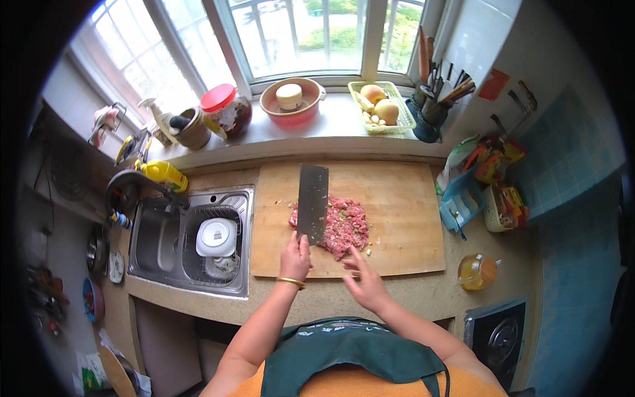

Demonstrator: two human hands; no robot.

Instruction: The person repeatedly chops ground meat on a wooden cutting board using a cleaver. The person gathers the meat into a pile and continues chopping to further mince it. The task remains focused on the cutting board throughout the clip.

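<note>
My left hand (296,259) grips a Chinese cleaver (313,203), its broad dark blade pointing away from me with small bits stuck to its face. Under and beside the blade lies a mound of minced raw meat (346,223), flecked with pale and green pieces. Part of the mound is hidden by the cleaver. A large wooden cutting board (407,218) carries the meat. My right hand (367,283) is at the near edge of the mound, fingers spread and holding nothing; whether a fingertip touches the meat I cannot tell.
Left of the board is a double steel sink (154,243) with a white bowl (217,237) upside down in a wire rack. A yellow bottle (163,174) lies behind it. On the sill stand a red-lidded jar (228,111) and a fruit basket (387,129). At right sits a glass jar (474,273).
</note>
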